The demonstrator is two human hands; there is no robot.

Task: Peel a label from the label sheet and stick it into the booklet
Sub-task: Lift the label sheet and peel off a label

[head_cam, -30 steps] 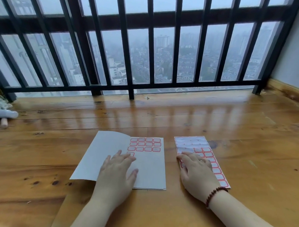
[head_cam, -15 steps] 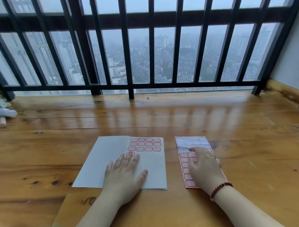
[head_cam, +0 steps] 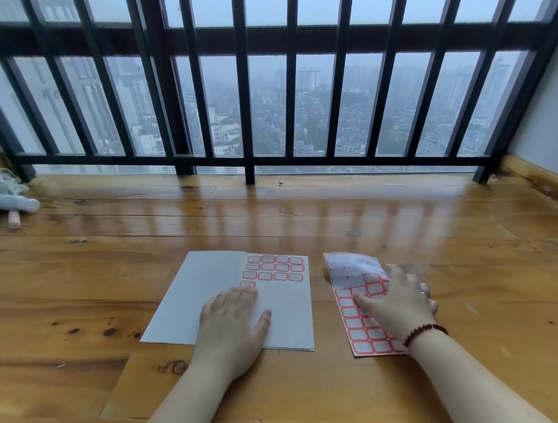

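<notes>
The open grey booklet point(head_cam: 203, 300) lies flat on the wooden table, with several red-bordered labels point(head_cam: 275, 267) stuck in rows at the top of its right page. My left hand point(head_cam: 234, 324) rests flat on the booklet's middle, fingers together, covering part of the lowest label. The label sheet point(head_cam: 359, 330) lies to the right, its upper part bare backing and its lower part holding red labels. My right hand point(head_cam: 398, 303) lies on the sheet's right side, thumb stretched left across the labels, fingers blurred at the sheet's upper right. I cannot tell whether a label is pinched.
The wooden table point(head_cam: 302, 225) runs back to a black barred railing point(head_cam: 251, 159) before a window. A few pale items point(head_cam: 9, 202) lie at the far left edge. A wall point(head_cam: 556, 127) with wooden trim closes the right side.
My right hand slid from the sheet's left side up to its right side, uncovering the lower left labels. The sheet turned slightly. My left hand stayed pressed on the booklet.
</notes>
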